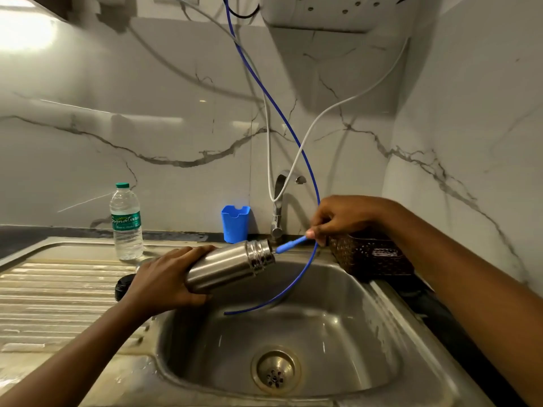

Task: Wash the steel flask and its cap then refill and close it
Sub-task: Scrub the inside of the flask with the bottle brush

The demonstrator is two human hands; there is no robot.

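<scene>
My left hand (164, 277) grips the steel flask (229, 264) around its lower body and holds it tilted, almost on its side, over the sink basin (323, 333). The flask's open threaded mouth points right. My right hand (340, 215) pinches the blue handle of a bottle brush (289, 245) whose working end sits inside the mouth, hidden. A black cap (122, 284) lies on the drainboard just behind my left wrist, partly hidden.
A tap (279, 207) stands behind the basin. A blue tube (293, 289) and a white tube hang down from a wall unit; the blue one ends over the basin. A plastic water bottle (126, 223), a blue holder (235, 223) and a dark woven basket (370, 254) line the sink's rear edge.
</scene>
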